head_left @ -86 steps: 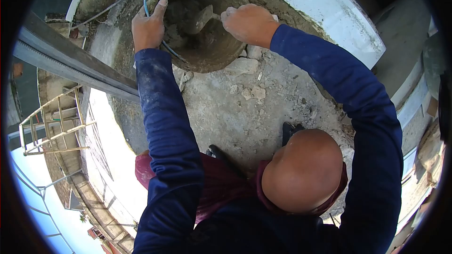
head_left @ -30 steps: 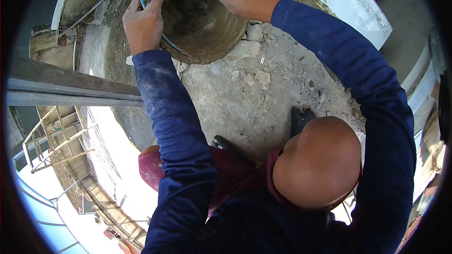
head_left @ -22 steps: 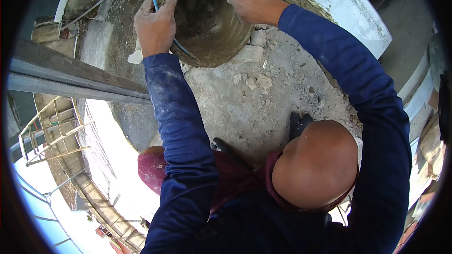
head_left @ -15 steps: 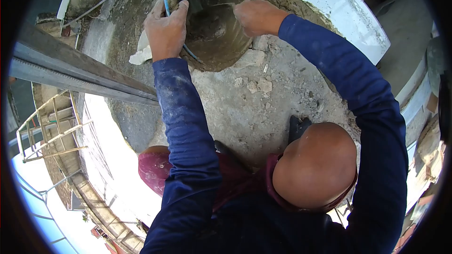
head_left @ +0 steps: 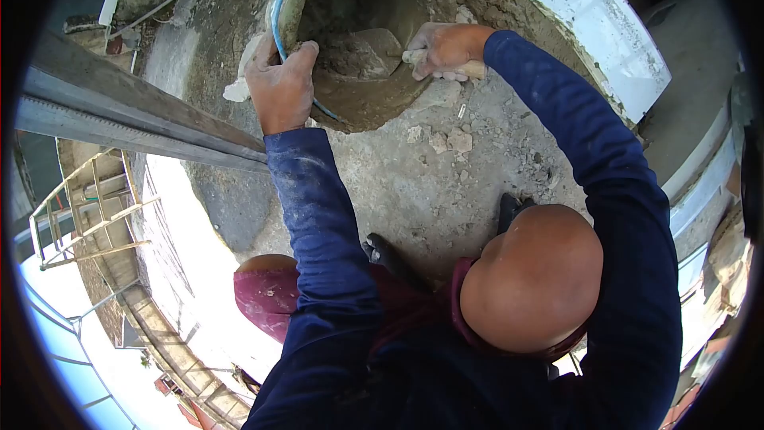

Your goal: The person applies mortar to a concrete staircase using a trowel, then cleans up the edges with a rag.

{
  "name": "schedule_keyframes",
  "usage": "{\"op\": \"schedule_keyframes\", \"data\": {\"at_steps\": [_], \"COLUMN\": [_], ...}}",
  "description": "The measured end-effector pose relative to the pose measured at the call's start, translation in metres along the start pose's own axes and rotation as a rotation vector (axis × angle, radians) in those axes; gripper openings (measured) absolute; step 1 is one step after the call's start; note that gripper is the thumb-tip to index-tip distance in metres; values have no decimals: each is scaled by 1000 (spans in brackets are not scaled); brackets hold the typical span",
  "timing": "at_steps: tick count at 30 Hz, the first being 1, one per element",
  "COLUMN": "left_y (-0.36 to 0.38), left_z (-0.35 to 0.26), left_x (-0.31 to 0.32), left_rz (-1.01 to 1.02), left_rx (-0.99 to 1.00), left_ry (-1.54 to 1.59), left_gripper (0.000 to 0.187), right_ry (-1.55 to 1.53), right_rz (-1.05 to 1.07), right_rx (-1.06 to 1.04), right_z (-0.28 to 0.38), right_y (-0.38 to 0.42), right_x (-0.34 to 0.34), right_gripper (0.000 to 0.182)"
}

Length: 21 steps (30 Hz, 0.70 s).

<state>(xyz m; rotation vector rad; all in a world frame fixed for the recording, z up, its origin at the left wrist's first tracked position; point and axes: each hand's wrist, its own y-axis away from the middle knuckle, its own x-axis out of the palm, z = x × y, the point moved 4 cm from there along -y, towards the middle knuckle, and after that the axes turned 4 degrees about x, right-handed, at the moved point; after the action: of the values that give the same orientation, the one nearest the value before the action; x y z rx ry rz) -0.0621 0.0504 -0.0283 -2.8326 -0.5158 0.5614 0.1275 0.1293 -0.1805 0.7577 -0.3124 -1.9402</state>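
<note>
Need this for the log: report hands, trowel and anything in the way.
Left hand gripping bucket rim, blue cord passing through its grip. Right hand closed round trowel handle. Blade inside bucket. Rubble beside bucket, clear of blade.

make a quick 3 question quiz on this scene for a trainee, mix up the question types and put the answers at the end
1. True or false: the right hand holds the trowel.

2. Where is the trowel's blade?
a) flat on the ground
b) inside the bucket
c) against the white panel

3. Fill in the blank: the cord beside the left hand, along the bucket's rim, is ____ in colour.

Key: 1. True; 2. b; 3. blue
</note>
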Motion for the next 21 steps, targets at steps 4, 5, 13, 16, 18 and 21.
{"op": "schedule_keyframes", "data": {"at_steps": [4, 5, 13, 16, 18, 21], "left_y": [-7, -8, -27, -32, -31, -29], "left_z": [2, 0, 1, 3, 0, 1], "left_x": [-1, -1, 1, 1, 2, 0], "left_rz": [-101, -145, -459, -523, -577, -588], "left_rx": [35, -2, 0, -14, -16, -18], "left_ry": [112, 148, 227, 246, 264, 256], "left_gripper": [31, 32, 37, 37, 36, 34], "right_ry": [-503, -624, -958, -955, -923, -729], "right_rz": [93, 106, -3, -158, -309, -566], "right_rx": [-128, -145, -111, -126, -76, 37], "right_z": [32, 39, 57, 48, 40, 23], "right_y": [-2, 3, 83, 117, 135, 147], "right_x": [37, 40, -4, -29, -46, -68], "right_gripper": [25, 22, 20, 23, 23, 19]}}
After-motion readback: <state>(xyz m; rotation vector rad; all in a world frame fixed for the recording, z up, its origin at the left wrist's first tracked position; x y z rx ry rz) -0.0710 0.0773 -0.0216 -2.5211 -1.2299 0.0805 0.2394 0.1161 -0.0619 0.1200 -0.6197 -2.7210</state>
